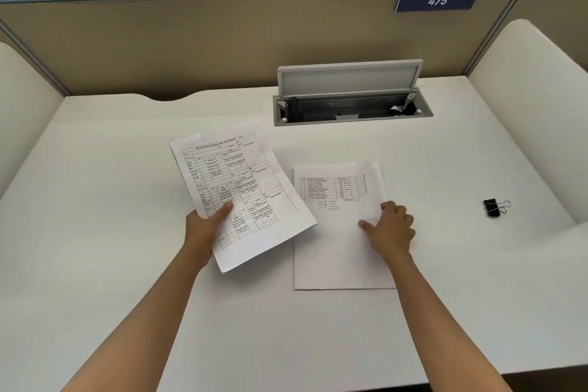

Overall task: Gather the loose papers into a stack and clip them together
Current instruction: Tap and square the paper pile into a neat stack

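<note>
Head view: a printed form sheet (235, 197) is pinched in the left hand (206, 226), centre frame.
The flat pile (340, 232) is pinned under the right hand (391, 226), nothing grasped; edges should be squared before the binder clip (494, 207), right, is fetched.

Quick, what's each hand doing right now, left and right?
Left hand: closed on the tilted printed sheet.
Right hand: open, pressing on the papers lying on the desk, gripping nothing.

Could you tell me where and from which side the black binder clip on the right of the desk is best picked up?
Probably by its black body, pinched from above across its sides. The binder clip lies flat on the desk, wire handles pointing right, so the body faces the right hand, which is nearest. The handles are thin and springy, a poorer hold.
</note>
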`<state>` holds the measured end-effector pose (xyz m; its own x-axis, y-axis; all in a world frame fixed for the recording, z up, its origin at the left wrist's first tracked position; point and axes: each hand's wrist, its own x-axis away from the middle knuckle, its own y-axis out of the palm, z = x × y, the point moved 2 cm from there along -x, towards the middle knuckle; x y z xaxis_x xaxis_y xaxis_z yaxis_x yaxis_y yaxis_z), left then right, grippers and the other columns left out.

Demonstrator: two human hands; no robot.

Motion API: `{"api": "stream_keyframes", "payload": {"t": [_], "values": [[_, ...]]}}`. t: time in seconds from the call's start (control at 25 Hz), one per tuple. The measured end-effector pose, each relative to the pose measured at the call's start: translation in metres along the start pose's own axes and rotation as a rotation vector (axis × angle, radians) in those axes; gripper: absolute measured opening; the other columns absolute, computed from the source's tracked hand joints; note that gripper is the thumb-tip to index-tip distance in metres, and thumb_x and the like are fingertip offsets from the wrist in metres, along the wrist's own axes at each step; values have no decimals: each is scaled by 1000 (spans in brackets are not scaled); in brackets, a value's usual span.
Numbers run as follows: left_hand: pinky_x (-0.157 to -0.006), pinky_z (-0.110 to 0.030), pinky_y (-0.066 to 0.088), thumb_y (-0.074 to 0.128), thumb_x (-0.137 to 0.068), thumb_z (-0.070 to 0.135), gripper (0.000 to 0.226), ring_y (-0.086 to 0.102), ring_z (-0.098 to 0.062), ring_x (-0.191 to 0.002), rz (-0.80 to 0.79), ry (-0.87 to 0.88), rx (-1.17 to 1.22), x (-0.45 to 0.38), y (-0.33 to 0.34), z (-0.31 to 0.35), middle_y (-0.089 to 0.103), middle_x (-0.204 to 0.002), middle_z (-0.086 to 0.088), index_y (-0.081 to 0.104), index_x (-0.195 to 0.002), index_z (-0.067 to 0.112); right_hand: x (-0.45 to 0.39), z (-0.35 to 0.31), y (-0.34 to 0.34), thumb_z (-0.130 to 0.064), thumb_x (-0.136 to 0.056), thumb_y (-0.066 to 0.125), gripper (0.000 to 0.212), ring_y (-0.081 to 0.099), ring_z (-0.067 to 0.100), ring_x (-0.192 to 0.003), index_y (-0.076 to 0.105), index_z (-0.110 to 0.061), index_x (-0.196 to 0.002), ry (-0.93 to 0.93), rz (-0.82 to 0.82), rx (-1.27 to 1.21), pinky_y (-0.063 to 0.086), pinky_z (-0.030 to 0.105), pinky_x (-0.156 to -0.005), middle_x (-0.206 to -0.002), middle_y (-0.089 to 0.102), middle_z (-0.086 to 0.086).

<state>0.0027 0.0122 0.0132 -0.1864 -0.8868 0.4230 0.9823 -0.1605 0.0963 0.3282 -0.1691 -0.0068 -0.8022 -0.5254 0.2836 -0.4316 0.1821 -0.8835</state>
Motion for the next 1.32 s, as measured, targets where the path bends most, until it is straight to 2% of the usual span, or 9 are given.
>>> {"api": "stream_keyframes", "payload": {"t": [0.08,0.16,0.36,0.56,0.72,0.88,1.08,1.24,1.32], "values": [[-87,-45,59,79,-85,14,27,75,-23,-97,7,-3,2,-1,-1,0,78,-107,-2,70,-110,17,3,-5,0,-62,-63,81,111,34,35,-128,25,-15,-146,100,-3,3,38,49,-96,-143,31,11],[-88,-46,59,80,-85,14,33,75,-26,-99,13,-4,0,-1,-2,0,77,-110,-5,69,-116,13,4,-8,0,-68,-53,83,129,32,35,-130,16,-16,-149,159,-37,15,37,49,-96,-144,26,10],[-84,-42,60,79,-85,13,36,75,-24,-98,19,-2,7,2,-3,-3,76,-110,-3,68,-120,12,-2,-10,-8,-54,-44,94,127,43,36,-127,24,-12,-142,242,-83,-49,40,49,-97,-140,31,11],[-91,-50,58,80,-84,14,43,74,-28,-101,38,-26,2,0,-4,-7,76,-113,-7,67,-124,8,-2,-10,-10,-55,-36,96,120,37,35,-122,33,-10,-129,367,-65,8,43,47,-90,-134,32,12],[-91,-51,58,81,-84,15,44,74,-29,-102,19,-28,-7,0,-2,-9,76,-113,-7,67,-124,9,-4,-10,-12,-49,-41,97,119,52,36,-120,29,-10,-132,344,-87,-60,40,48,-97,-136,39,14],[-91,-51,58,82,-82,16,49,73,-30,-102,27,-31,-15,1,-1,-11,75,-115,-8,65,-127,7,-4,-4,-14,-43,-51,95,98,59,35,-115,40,-10,-125,307,-39,-142,43,42,-91,-123,60,13],[-92,-51,57,82,-83,15,46,73,-30,-102,7,-20,-34,0,-1,-12,76,-114,-8,66,-125,7,-1,2,-17,-30,-70,87,44,65,38,-96,63,-6,-97,233,85,-243,51,38,-73,-106,70,15],[-92,-51,57,80,-84,13,42,73,-30,-102,-15,-14,-45,0,0,-14,75,-114,-8,66,-123,8,-5,14,-20,-28,-86,71,21,59,34,-91,62,-12,-96,129,97,-330,41,33,-74,-98,63,11],[-92,-51,57,80,-84,13,42,73,-31,-102,-32,-21,-58,0,3,-16,76,-113,-9,66,-123,7,-8,20,-25,-29,-93,61,16,60,39,-102,59,-14,-100,84,116,-380,44,38,-82,-111,66,16]]}}
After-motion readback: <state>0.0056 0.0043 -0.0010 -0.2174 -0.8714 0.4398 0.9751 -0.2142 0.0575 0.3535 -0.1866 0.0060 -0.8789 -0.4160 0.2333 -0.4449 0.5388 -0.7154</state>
